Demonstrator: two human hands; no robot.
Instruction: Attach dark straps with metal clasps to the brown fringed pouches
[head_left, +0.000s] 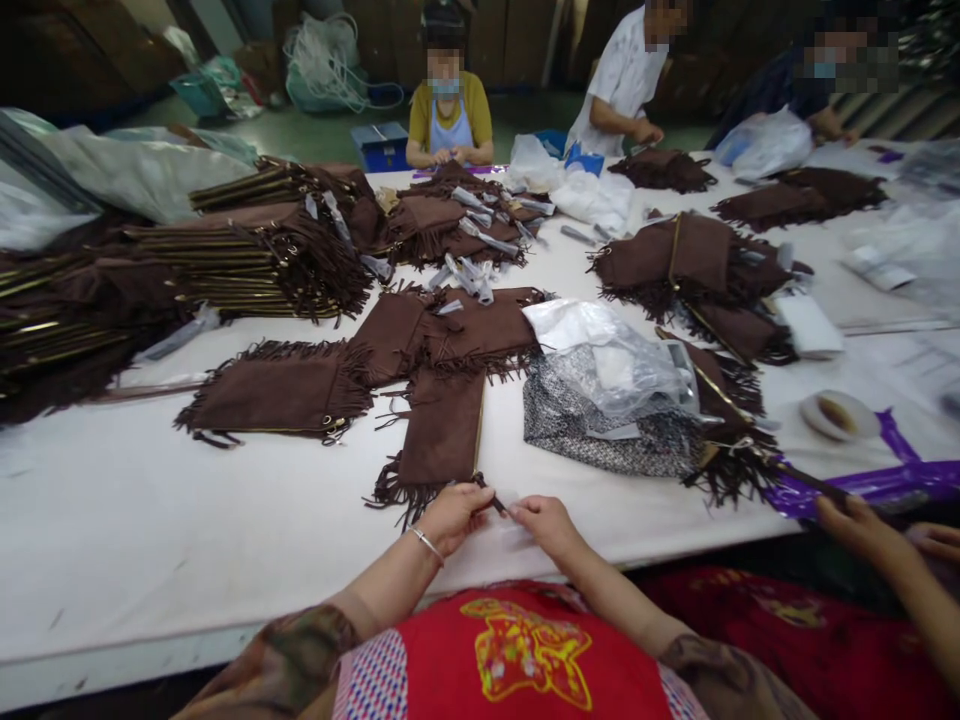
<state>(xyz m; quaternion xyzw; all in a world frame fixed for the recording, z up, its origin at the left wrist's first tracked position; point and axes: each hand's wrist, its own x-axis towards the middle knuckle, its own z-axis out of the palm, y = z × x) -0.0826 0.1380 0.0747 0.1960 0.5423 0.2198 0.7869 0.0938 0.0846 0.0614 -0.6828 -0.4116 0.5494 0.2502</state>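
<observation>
A brown fringed pouch (442,430) with a gold zip along its right side lies flat at the table's front edge. My left hand (456,515), with a bracelet at the wrist, is closed on a short dark brown strap (499,506) at the pouch's near corner. My right hand (551,525) pinches at the strap's free tip; a thin, pale, see-through piece of plastic seems to be between its fingers, though it is blurred. Another fringed pouch (270,392) with metal clasps lies to the left, and more overlap just beyond.
Tall stacks of zipped pouches (247,260) stand at left. Clear plastic bags (615,360) lie on speckled cloth (600,425) at right, near a tape roll (838,415) and purple plastic (900,485). A neighbour's hand (862,530) holds another strap. Several people work across the table.
</observation>
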